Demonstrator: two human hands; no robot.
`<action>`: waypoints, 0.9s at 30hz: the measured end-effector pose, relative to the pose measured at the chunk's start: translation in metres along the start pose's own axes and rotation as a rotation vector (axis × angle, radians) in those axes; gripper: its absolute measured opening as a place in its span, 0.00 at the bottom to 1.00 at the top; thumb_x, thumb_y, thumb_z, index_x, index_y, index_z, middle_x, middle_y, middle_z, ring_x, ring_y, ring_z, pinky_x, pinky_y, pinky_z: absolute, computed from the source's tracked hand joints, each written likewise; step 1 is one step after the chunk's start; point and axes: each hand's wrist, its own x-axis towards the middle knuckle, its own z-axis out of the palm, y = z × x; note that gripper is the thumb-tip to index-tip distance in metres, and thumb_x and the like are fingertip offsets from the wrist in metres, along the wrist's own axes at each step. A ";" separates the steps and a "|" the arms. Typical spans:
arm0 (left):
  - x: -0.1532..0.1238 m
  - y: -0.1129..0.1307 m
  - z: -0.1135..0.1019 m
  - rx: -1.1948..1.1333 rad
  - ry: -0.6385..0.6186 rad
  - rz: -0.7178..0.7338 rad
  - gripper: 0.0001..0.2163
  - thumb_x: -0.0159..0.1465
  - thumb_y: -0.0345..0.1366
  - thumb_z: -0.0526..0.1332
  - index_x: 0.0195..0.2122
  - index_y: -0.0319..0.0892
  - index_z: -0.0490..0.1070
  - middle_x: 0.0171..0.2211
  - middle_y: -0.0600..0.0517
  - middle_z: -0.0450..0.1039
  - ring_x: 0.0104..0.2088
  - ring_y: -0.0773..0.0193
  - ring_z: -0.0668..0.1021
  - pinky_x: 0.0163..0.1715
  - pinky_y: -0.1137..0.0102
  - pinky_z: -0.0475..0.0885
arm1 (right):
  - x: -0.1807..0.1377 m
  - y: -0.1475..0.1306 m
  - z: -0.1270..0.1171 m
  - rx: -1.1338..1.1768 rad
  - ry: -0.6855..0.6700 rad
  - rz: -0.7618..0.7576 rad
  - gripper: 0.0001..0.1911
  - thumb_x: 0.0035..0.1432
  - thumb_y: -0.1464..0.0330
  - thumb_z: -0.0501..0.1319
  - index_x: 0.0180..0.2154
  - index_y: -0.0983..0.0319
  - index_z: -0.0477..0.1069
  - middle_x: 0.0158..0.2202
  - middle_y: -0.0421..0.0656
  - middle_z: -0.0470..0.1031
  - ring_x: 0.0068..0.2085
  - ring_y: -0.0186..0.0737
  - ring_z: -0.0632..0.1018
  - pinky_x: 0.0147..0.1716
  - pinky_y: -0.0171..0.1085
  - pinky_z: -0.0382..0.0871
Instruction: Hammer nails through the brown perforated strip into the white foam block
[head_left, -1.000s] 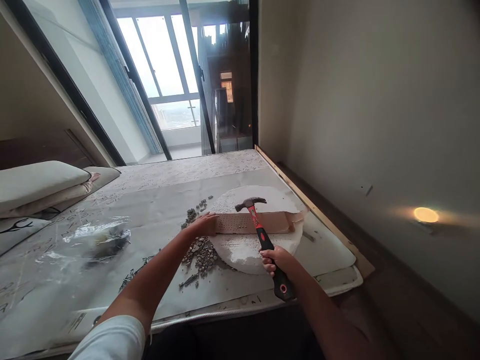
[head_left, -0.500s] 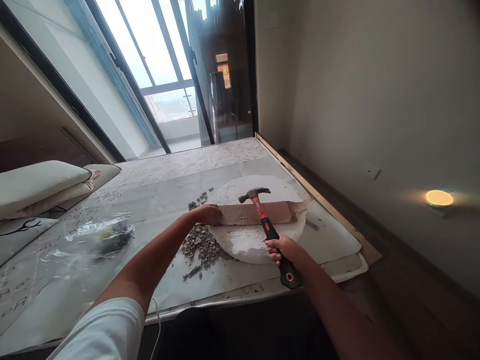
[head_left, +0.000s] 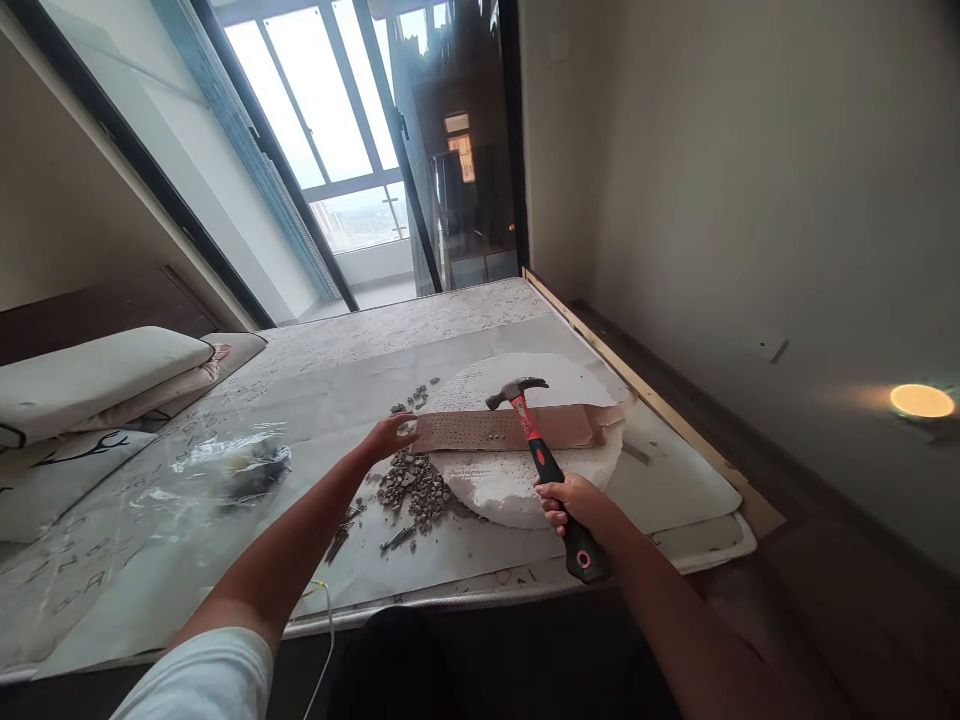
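Right hand [head_left: 574, 503] closed round hammer [head_left: 546, 462], its head beyond the knuckles.
Left hand [head_left: 388, 438] half-curled at end of perforated strip [head_left: 461, 431], hold unclear; grey rubble [head_left: 421, 492] just nearside of it.

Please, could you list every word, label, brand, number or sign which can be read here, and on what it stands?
No text can be read with certainty.
Hammer: small marks on the red part of its handle, too blurred to read.
Mattress: scattered letter-like marks, too small and blurred to read.
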 end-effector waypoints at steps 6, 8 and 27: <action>-0.111 -0.036 0.046 0.128 -0.127 -0.166 0.09 0.55 0.33 0.57 0.31 0.42 0.76 0.31 0.50 0.77 0.30 0.65 0.76 0.33 0.73 0.67 | -0.005 0.001 0.006 -0.003 0.009 -0.001 0.08 0.47 0.74 0.57 0.30 0.61 0.58 0.14 0.29 0.56 0.13 0.25 0.58 0.12 0.27 0.55; -0.137 -0.031 0.064 0.146 -0.174 -0.158 0.08 0.54 0.31 0.56 0.29 0.41 0.76 0.29 0.50 0.76 0.29 0.65 0.75 0.32 0.73 0.66 | -0.004 0.002 0.010 0.008 0.009 -0.005 0.08 0.47 0.74 0.57 0.30 0.61 0.59 0.14 0.29 0.56 0.13 0.25 0.58 0.12 0.27 0.56; -0.136 0.013 0.086 0.235 -0.233 -0.183 0.05 0.53 0.31 0.57 0.23 0.41 0.72 0.30 0.49 0.74 0.31 0.64 0.74 0.30 0.73 0.65 | -0.013 -0.007 0.018 0.049 0.009 -0.012 0.07 0.50 0.77 0.56 0.29 0.62 0.58 0.15 0.31 0.56 0.14 0.25 0.59 0.12 0.27 0.57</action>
